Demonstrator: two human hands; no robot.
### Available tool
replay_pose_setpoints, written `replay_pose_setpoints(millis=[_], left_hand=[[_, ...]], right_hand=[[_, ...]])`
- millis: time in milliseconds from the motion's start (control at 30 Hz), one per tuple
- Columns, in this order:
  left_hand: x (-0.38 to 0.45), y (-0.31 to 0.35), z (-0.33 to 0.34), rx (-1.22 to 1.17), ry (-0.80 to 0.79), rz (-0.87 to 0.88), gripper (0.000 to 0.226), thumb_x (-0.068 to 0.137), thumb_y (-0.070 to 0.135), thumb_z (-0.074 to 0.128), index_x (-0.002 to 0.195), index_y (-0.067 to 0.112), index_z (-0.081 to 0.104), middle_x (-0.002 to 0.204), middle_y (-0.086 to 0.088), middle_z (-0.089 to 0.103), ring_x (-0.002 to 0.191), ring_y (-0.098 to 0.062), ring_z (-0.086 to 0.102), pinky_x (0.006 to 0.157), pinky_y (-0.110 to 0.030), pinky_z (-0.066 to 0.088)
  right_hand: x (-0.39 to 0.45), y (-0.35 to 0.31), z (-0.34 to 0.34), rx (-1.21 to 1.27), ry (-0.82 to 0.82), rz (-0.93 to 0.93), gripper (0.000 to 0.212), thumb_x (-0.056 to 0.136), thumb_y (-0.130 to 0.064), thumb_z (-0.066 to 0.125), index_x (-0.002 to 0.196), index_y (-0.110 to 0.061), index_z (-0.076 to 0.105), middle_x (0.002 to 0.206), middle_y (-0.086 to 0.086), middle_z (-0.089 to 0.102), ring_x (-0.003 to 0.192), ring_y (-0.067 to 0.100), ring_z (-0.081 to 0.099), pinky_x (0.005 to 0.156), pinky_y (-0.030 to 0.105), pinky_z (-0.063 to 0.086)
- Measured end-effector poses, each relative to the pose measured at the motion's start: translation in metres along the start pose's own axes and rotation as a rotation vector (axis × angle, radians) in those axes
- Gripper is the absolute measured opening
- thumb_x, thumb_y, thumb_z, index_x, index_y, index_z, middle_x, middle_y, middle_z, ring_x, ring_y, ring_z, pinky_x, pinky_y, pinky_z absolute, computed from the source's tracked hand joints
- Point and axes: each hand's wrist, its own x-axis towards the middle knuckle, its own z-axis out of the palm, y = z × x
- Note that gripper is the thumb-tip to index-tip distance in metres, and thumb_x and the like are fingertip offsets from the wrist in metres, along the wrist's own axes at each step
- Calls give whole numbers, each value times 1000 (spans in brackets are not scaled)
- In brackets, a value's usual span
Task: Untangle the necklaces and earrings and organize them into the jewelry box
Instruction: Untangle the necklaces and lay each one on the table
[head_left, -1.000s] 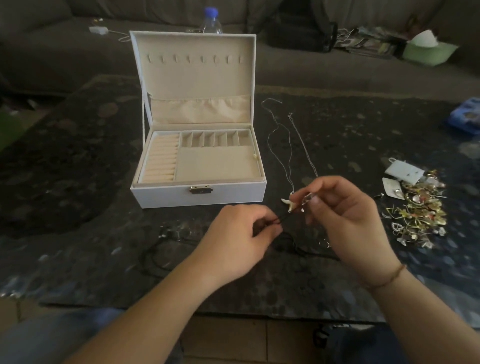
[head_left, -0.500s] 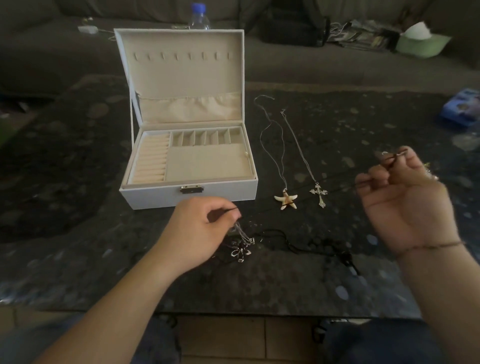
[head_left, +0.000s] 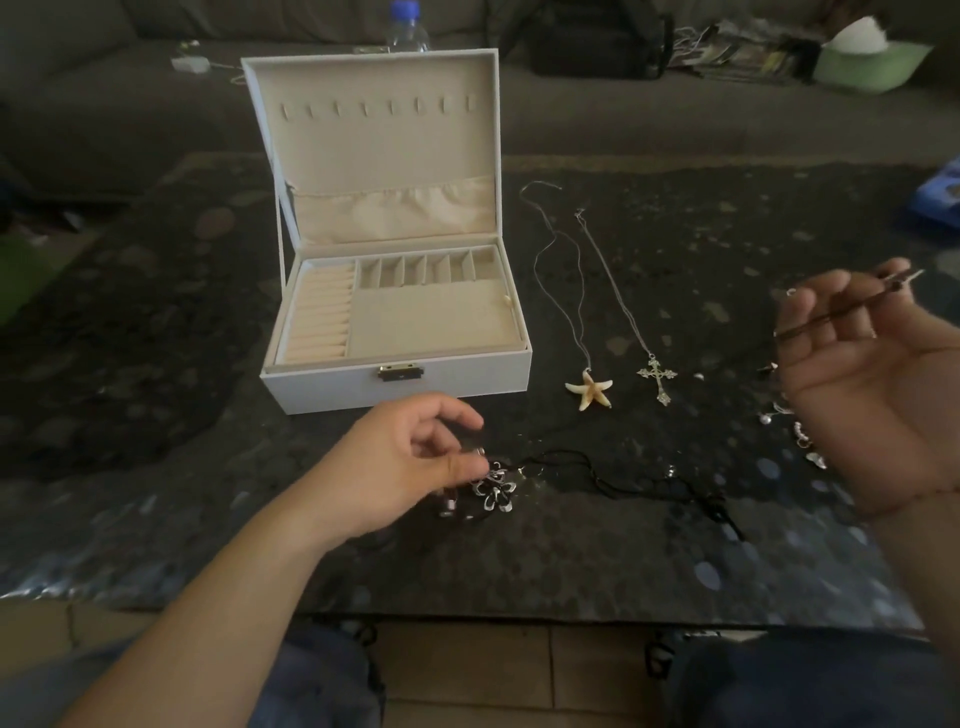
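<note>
The white jewelry box (head_left: 332, 387) stands open on the dark table, its beige compartments holding nothing I can make out. To its right lie a starfish necklace (head_left: 589, 389) and a cross necklace (head_left: 657, 376), both stretched out straight. In front of the box, my left hand (head_left: 410, 467) pinches a black cord right at a silver flower pendant (head_left: 496, 491). More black cord (head_left: 649, 483) lies tangled to the right of it. My right hand (head_left: 872, 384), raised with the palm up, holds a dark cord end (head_left: 852, 312) between its fingers. It partly hides a pile of earrings (head_left: 802, 441).
A water bottle (head_left: 408, 26), a black bag (head_left: 597, 41) and a green tissue box (head_left: 872, 65) sit on the sofa behind the table. A blue object (head_left: 940, 192) lies at the table's right edge. The table's near edge runs just above my knees.
My hands have drawn apart. The right one went right and up with the cord end; the left one dropped to the flower pendant. The starfish and cross pendants came into view.
</note>
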Motion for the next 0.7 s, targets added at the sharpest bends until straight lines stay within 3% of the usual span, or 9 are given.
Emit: replay_pose_setpoints(millis=[100, 233, 367, 400, 533, 600, 633, 700], left_hand=[[-3, -5, -6, 159, -58, -18, 32, 77, 20, 84, 99, 37, 68, 75, 10, 66, 64, -2, 59, 68, -26, 52], [-6, -8, -10, 337, 47, 10, 22, 83, 17, 79, 90, 35, 70, 75, 16, 65, 55, 1, 54, 57, -15, 45], [-5, -16, -8, 436, 225, 79, 15, 86, 18, 73, 85, 32, 69, 68, 14, 60, 60, 1, 54, 56, -12, 40], [-5, -16, -5, 449, 254, 103, 14, 85, 21, 74, 88, 33, 68, 70, 14, 60, 63, 1, 54, 59, -16, 42], [-5, -11, 8, 537, 168, 211, 21, 82, 35, 76, 101, 37, 67, 86, 17, 58, 75, 5, 51, 64, -16, 38], [-6, -10, 12, 614, 139, 245, 21, 83, 36, 76, 102, 37, 67, 89, 17, 56, 77, 4, 52, 67, -15, 39], [-6, -10, 12, 639, 141, 244, 19, 83, 35, 76, 101, 37, 67, 89, 17, 56, 78, 3, 52, 68, -17, 41], [-6, -11, 10, 654, 139, 213, 15, 83, 32, 75, 95, 36, 67, 85, 17, 55, 77, 0, 54, 68, -21, 45]], right_hand=[[5, -8, -14, -139, 24, 26, 10, 74, -17, 69, 82, -19, 64, 76, -7, 58, 70, 7, 59, 66, 22, 51], [7, -13, -20, -151, 11, -11, 35, 56, -9, 77, 84, -20, 61, 72, -7, 57, 54, 7, 50, 53, 20, 46], [3, -4, -16, -435, 73, -13, 12, 80, -14, 56, 81, -26, 58, 68, -8, 53, 51, 7, 43, 51, 18, 43], [1, -1, -14, -479, 71, -7, 17, 85, -13, 49, 80, -26, 58, 67, -7, 52, 50, 8, 41, 50, 18, 41], [-11, 6, 5, -597, -42, 4, 12, 70, -23, 45, 71, -20, 57, 58, -2, 43, 45, 13, 33, 47, 19, 34], [-21, 20, 8, -945, -42, 49, 21, 79, -19, 46, 61, -9, 51, 48, -3, 38, 40, 11, 31, 44, 21, 27], [-26, 32, 7, -1252, -67, 45, 31, 87, -19, 50, 60, -4, 49, 45, -5, 37, 39, 10, 31, 42, 24, 27], [-39, 60, 2, -1858, -282, 6, 42, 85, -41, 61, 59, -8, 54, 43, -4, 42, 40, 8, 37, 44, 24, 33]])
